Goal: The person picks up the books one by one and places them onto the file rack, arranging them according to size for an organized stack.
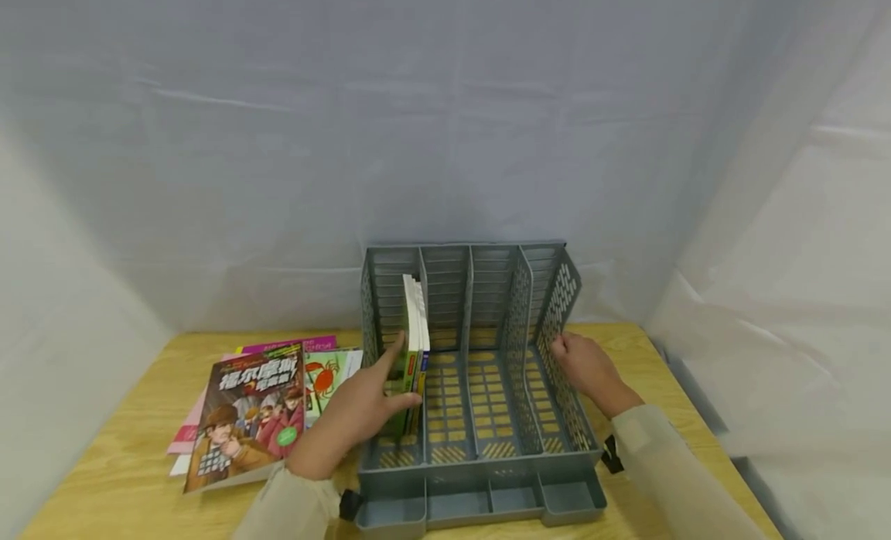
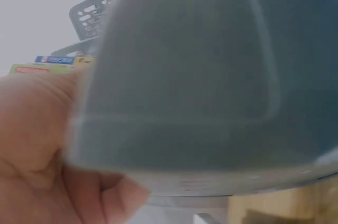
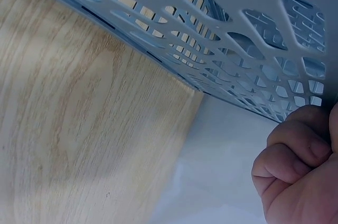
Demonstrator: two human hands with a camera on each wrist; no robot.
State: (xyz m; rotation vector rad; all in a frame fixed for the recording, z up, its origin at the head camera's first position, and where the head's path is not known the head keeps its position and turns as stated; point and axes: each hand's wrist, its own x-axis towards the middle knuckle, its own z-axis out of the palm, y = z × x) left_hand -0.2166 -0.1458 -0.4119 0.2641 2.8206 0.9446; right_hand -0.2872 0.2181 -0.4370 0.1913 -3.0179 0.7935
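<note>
Thin books point(image 1: 414, 346) stand upright in the leftmost compartment of a grey desktop file organizer point(image 1: 480, 447), close against its first divider. My left hand point(image 1: 358, 408) holds them at the front, thumb across the spines and index finger along the left cover. In the left wrist view, book spines point(image 2: 47, 65) show beyond the thumb, and a blurred grey part covers much of the hand. My right hand point(image 1: 588, 370) grips the organizer's right side wall point(image 1: 562, 300). Curled fingers point(image 3: 301, 150) show at that perforated panel in the right wrist view.
A comic book point(image 1: 254, 424) lies on other books at the left of the wooden table point(image 1: 111, 455). Beneath it are a magenta-edged book point(image 1: 320, 343) and one with a red crab point(image 1: 322, 377). A white sheet point(image 1: 445, 138) hangs behind.
</note>
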